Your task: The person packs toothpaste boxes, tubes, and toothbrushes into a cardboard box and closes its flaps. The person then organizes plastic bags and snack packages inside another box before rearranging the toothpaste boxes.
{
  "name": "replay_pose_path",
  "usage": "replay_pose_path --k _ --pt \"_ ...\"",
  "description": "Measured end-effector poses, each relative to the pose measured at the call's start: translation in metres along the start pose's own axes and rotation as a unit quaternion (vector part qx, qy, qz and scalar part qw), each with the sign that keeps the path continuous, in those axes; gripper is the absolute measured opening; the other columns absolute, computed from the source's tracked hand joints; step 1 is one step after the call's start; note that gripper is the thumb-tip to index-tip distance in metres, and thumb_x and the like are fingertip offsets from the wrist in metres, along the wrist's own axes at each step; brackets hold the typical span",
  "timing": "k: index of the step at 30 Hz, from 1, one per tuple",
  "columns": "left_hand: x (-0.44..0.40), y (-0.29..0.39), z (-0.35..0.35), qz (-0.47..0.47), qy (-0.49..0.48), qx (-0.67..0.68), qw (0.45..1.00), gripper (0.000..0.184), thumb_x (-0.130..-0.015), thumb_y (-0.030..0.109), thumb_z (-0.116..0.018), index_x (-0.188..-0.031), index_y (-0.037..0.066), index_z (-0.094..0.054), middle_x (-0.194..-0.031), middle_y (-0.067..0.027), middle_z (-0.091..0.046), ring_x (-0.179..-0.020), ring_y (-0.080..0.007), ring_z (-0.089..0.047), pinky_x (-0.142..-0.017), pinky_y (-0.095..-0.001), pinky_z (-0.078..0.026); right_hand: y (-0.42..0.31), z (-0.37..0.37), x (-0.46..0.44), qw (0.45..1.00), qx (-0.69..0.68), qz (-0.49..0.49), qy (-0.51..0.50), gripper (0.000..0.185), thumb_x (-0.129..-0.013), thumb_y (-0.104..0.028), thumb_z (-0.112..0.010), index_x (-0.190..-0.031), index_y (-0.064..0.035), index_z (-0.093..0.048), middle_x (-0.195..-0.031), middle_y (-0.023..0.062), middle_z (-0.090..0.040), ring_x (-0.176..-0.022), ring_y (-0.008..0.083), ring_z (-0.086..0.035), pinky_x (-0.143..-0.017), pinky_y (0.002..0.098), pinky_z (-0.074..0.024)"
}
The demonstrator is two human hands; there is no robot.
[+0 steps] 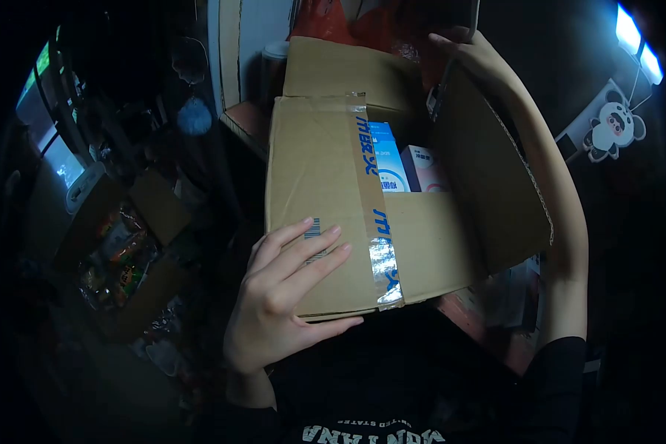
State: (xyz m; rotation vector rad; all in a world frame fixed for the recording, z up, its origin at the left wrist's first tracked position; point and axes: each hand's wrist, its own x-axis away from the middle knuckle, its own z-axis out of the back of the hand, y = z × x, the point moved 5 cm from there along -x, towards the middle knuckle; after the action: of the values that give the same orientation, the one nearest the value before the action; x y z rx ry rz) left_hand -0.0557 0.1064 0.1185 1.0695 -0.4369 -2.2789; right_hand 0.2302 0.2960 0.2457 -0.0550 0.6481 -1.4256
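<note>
A brown cardboard box (318, 163) stands tilted in front of my body, sealed in part with clear tape (381, 251) that bears blue lettering. My left hand (285, 296) grips its near left corner, fingers on the flap over a barcode and thumb along the front edge. Through the gap beside the tape show a blue-and-white carton (391, 159) and a pink-and-white carton (425, 170). My right arm reaches around the raised right flap (499, 170). Beyond it, my right hand (462, 52) is beside a thin greyish strip; its fingers are partly hidden and dark.
To the left is an open carton (159, 203) with packaged goods (122, 259). A pale blue pompom (194, 116) hangs at upper left, a panda-shaped tag (614, 132) at right. Red material (355, 26) and a white cylindrical container (275, 55) lie behind the box.
</note>
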Motion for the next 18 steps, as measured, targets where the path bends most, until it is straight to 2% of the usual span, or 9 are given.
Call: replay_pose_path --k 1,2,4,7,8,10,14,16,18 --pt "0.0 0.0 0.0 -0.001 -0.005 0.001 1.0 0.061 -0.045 0.025 -0.079 -0.1 0.006 -0.06 -0.107 -0.01 -0.056 -0.105 -0.0299 -0.046 -0.088 -0.0406 -0.038 0.01 0.002 -0.005 0.995 0.049 -0.086 -0.035 0.045 -0.081 -0.041 -0.052 -0.09 0.0026 -0.058 -0.069 0.008 -0.058 -0.065 0.017 -0.057 -0.066 0.0276 -0.0459" --pt "0.001 0.001 0.0 -0.001 -0.013 0.003 1.0 0.061 -0.046 0.023 -0.079 -0.101 0.006 -0.059 -0.108 -0.0095 -0.055 -0.106 -0.0289 -0.045 -0.088 -0.0403 -0.039 0.015 0.003 -0.006 0.994 0.049 -0.086 -0.034 0.045 -0.081 -0.041 -0.052 -0.09 0.0026 -0.058 -0.069 0.008 -0.058 -0.065 0.017 -0.057 -0.066 0.0276 -0.0459" --pt "0.0 0.001 0.0 -0.002 -0.014 0.002 1.0 0.061 -0.046 0.023 -0.079 -0.101 0.006 -0.059 -0.108 -0.0095 -0.054 -0.106 -0.029 -0.045 -0.088 -0.0405 -0.038 0.027 0.016 -0.001 0.984 -0.042 -0.141 0.101 0.039 -0.083 -0.035 -0.051 -0.075 0.0027 -0.058 -0.061 0.0105 -0.057 -0.059 0.0166 -0.058 -0.055 0.0267 -0.0455" --pt "0.002 0.0 0.001 -0.002 -0.016 -0.001 1.0 0.062 -0.046 0.022 -0.079 -0.102 0.006 -0.059 -0.109 -0.0097 -0.054 -0.106 -0.0292 -0.045 -0.088 -0.0407 -0.038 0.045 0.023 0.012 0.938 -0.125 -0.196 0.258 0.04 -0.084 -0.034 -0.048 -0.074 0.0033 -0.058 -0.064 0.0108 -0.059 -0.06 0.0172 -0.059 -0.055 0.0284 -0.0465" --pt "0.003 0.001 0.0 -0.001 -0.016 -0.002 1.0 0.062 -0.046 0.022 -0.079 -0.102 0.006 -0.059 -0.109 -0.0098 -0.054 -0.106 -0.0293 -0.045 -0.089 -0.0407 -0.038 0.05 0.023 0.016 0.938 -0.124 -0.197 0.258 0.04 -0.084 -0.034 -0.048 -0.074 0.0033 -0.058 -0.064 0.0108 -0.059 -0.06 0.0172 -0.059 -0.055 0.0284 -0.0465" --pt "0.003 0.001 0.0 -0.005 -0.016 -0.005 1.0 0.062 -0.046 0.022 -0.079 -0.102 0.006 -0.058 -0.109 -0.0099 -0.054 -0.106 -0.0294 -0.045 -0.089 -0.0408 -0.038 0.053 0.024 0.048 0.843 -0.273 -0.264 0.381 0.039 -0.084 -0.031 -0.047 -0.076 0.0053 -0.058 -0.069 0.0107 -0.061 -0.061 0.0172 -0.06 -0.057 0.0289 -0.0469" --pt "0.0 0.003 0.0 -0.012 0.011 -0.011 1.0 0.061 -0.046 0.02 -0.08 -0.101 0.005 -0.059 -0.107 -0.0102 -0.055 -0.106 -0.0295 -0.045 -0.089 -0.041 -0.039 0.062 0.011 0.064 0.813 -0.379 -0.249 0.365 0.033 -0.083 -0.026 -0.048 -0.08 0.0055 -0.059 -0.07 0.0086 -0.061 -0.061 0.0156 -0.059 -0.056 0.0274 -0.0459" --pt "-0.002 0.003 0.0 -0.019 0.017 -0.005 1.0 0.06 -0.045 0.02 -0.08 -0.1 0.004 -0.059 -0.105 -0.0105 -0.055 -0.105 -0.0296 -0.046 -0.088 -0.041 -0.039 0.042 -0.006 0.081 0.906 -0.279 -0.212 0.239 0.03 -0.086 -0.024 -0.045 -0.082 0.0014 -0.059 -0.068 0.0074 -0.057 -0.063 0.0108 -0.054 -0.057 0.021 -0.0424" --pt "-0.005 0.003 0.0 -0.028 0.023 -0.002 0.999 0.059 -0.045 0.019 -0.08 -0.098 0.003 -0.06 -0.104 -0.0107 -0.055 -0.104 -0.0296 -0.046 -0.087 -0.0409 -0.04 -0.002 -0.028 0.102 0.932 -0.329 -0.102 0.113 0.022 -0.078 -0.016 -0.053 -0.085 0.0041 -0.059 -0.063 0.0044 -0.057 -0.054 0.0097 -0.051 -0.052 0.0235 -0.041"
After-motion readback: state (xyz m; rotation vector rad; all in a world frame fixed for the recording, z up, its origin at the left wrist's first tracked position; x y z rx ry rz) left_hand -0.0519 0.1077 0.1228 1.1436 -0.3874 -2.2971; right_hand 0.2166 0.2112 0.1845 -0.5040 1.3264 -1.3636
